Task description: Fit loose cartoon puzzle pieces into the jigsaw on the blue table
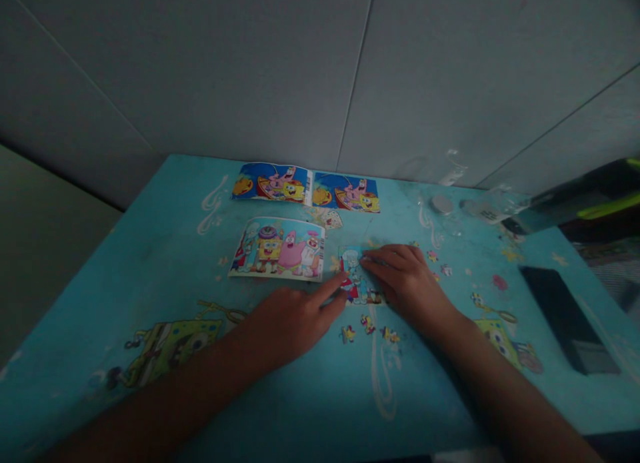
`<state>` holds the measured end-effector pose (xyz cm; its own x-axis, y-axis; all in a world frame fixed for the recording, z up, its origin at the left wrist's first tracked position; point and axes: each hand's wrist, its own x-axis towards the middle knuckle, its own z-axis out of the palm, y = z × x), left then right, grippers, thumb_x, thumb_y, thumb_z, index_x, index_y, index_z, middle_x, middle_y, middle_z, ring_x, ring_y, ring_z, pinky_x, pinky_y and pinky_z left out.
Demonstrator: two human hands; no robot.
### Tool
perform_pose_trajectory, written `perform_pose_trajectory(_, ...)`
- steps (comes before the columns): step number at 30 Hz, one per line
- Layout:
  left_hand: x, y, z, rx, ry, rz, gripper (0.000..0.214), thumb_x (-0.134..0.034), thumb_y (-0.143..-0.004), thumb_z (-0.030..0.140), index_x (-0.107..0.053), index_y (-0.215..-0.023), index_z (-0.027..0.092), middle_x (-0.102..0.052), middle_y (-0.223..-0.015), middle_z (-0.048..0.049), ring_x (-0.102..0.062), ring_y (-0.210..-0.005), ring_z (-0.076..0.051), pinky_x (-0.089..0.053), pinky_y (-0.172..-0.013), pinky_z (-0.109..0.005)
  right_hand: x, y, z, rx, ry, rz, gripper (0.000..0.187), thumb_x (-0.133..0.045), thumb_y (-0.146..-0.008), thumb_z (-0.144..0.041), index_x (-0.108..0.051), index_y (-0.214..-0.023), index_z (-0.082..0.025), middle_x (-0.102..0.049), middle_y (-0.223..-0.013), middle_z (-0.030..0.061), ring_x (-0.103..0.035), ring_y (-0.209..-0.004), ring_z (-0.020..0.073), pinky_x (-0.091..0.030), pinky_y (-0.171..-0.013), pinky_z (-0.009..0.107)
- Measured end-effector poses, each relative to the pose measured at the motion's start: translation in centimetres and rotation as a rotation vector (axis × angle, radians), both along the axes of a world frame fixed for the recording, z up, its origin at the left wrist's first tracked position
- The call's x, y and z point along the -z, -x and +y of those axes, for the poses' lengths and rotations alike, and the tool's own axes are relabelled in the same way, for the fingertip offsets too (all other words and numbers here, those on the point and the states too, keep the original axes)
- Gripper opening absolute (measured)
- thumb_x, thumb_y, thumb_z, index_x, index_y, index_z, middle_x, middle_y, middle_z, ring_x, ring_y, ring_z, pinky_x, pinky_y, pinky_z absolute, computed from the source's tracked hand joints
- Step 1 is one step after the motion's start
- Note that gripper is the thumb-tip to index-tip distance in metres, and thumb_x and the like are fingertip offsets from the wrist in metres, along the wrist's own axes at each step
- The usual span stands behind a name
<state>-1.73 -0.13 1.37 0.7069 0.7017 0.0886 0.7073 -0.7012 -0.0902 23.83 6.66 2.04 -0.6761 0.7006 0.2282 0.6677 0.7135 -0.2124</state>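
Note:
A partly joined jigsaw puzzle (353, 286) with cartoon figures lies flat on the table. Two outstretched fingers of my left hand (295, 319) rest on its left edge; this hand is open and holds nothing. My right hand (407, 279) is over the puzzle's right side, its fingers pressed together and their tips touching the upper part. Whatever may be under those fingertips is hidden. Just below the puzzle lie loose puzzle pieces (367, 324), and several more pieces (446, 270) are beyond my right hand. A picture card (280, 249) with cartoon characters is left of the puzzle.
Two blue picture cards (273, 183) lie side by side near the wall. A dark phone (567, 319) is at the right. Clear plastic containers (453, 173) and a round lid (442, 205) stand at the back right. The turquoise tablecloth (320, 409) has printed cartoon figures.

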Motion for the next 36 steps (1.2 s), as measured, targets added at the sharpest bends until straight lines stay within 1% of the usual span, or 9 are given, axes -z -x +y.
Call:
perform_pose_trajectory(6, 0.1, 0.0, 0.0, -0.011, 0.003, 0.028, 0.038, -0.049, -0.097, 0.024, -0.059, -0.135, 0.024, -0.041, -0.159, -0.0079, -0.064, -0.052, -0.012, -0.049, -0.041, -0.032, 0.0, -0.6, 0.2, 0.095, -0.027, 0.034, 0.023, -0.059, -0.099, -0.027, -0.074, -0.116, -0.029, -0.074, -0.107, 0.0072, -0.062, -0.098, 0.0266, -0.043, -0.086, 0.045)
perform_pose_trajectory(11, -0.2, 0.0, 0.1, -0.014, 0.049, 0.019, 0.039, -0.051, -0.096, 0.021, -0.059, -0.135, 0.023, -0.04, -0.159, -0.01, -0.064, -0.055, -0.011, -0.049, -0.043, -0.029, -0.6, -2.2, 0.7, 0.126, 0.078, 0.124, 0.021, -0.059, -0.098, -0.029, -0.076, -0.109, -0.025, -0.073, -0.099, 0.0069, -0.065, -0.09, 0.0232, -0.047, -0.082, 0.04)
perform_pose_trajectory(13, -0.3, 0.1, 0.1, -0.009, 0.057, 0.015, 0.04, -0.052, -0.095, 0.019, -0.059, -0.134, 0.022, -0.04, -0.159, -0.0111, -0.064, -0.055, -0.011, -0.048, -0.042, -0.029, -1.2, -3.5, 0.8, 0.218, 0.098, 0.184, 0.02, -0.059, -0.098, -0.029, -0.077, -0.104, -0.023, -0.073, -0.098, 0.0067, -0.066, -0.088, 0.0218, -0.05, -0.081, 0.038)
perform_pose_trajectory(15, -0.2, 0.2, 0.0, -0.001, 0.062, 0.002, 0.041, -0.053, -0.094, 0.017, -0.06, -0.133, 0.021, -0.041, -0.158, -0.0119, -0.065, -0.056, -0.011, -0.05, -0.043, -0.029, -1.8, -5.2, 1.0, 0.378, 0.091, 0.211, 0.019, -0.061, -0.096, -0.032, -0.077, -0.101, -0.023, -0.074, -0.094, 0.0064, -0.067, -0.081, 0.021, -0.051, -0.076, 0.036)
perform_pose_trajectory(18, -0.1, 0.4, 0.1, 0.011, 0.07, -0.03, 0.042, -0.054, -0.093, 0.016, -0.061, -0.133, 0.02, -0.042, -0.158, -0.0126, -0.068, -0.062, -0.013, -0.052, -0.045, -0.029, -2.0, -8.2, 1.5, 0.585, 0.113, 0.147, 0.023, -0.064, -0.092, -0.039, -0.078, -0.1, -0.023, -0.074, -0.088, 0.0062, -0.066, -0.072, 0.0212, -0.05, -0.068, 0.036)
perform_pose_trajectory(21, 0.1, 0.4, 0.1, 0.019, 0.075, -0.047, 0.042, -0.053, -0.093, 0.016, -0.06, -0.134, 0.019, -0.04, -0.158, -0.0129, -0.069, -0.064, -0.014, -0.052, -0.045, -0.028, -1.7, -10.6, 2.1, 0.676, 0.141, 0.082, 0.026, -0.064, -0.09, -0.042, -0.079, -0.101, -0.023, -0.075, -0.084, 0.0066, -0.065, -0.067, 0.021, -0.048, -0.065, 0.036)
perform_pose_trajectory(24, 0.2, 0.4, 0.2, 0.019, 0.079, -0.039, 0.042, -0.054, -0.092, 0.015, -0.061, -0.134, 0.018, -0.04, -0.159, -0.0129, -0.069, -0.064, -0.014, -0.051, -0.045, -0.028, -1.4, -12.1, 2.5, 0.713, 0.172, 0.052, 0.026, -0.065, -0.088, -0.043, -0.08, -0.097, -0.023, -0.074, -0.076, 0.0059, -0.063, -0.062, 0.0198, -0.047, -0.061, 0.035)
perform_pose_trajectory(31, 0.0, 0.5, 0.3, 0.029, 0.07, -0.035, 0.042, -0.055, -0.092, 0.017, -0.062, -0.134, 0.018, -0.037, -0.16, -0.0122, -0.067, -0.057, -0.012, -0.051, -0.043, -0.027, -1.5, -12.0, 2.2, 0.757, 0.261, 0.05, 0.024, -0.065, -0.087, -0.043, -0.08, -0.094, -0.025, -0.076, -0.078, 0.0049, -0.064, -0.06, 0.0188, -0.045, -0.058, 0.034)
perform_pose_trajectory(36, 0.1, 0.6, 0.2, 0.034, 0.075, -0.022, 0.042, -0.053, -0.095, 0.018, -0.061, -0.135, 0.019, -0.038, -0.16, -0.0129, -0.069, -0.058, -0.013, -0.054, -0.047, -0.028, -1.8, -11.2, 2.0, 0.784, 0.144, 0.009, 0.024, -0.064, -0.089, -0.042, -0.079, -0.091, -0.023, -0.073, -0.076, 0.0059, -0.063, -0.062, 0.0195, -0.043, -0.059, 0.034)
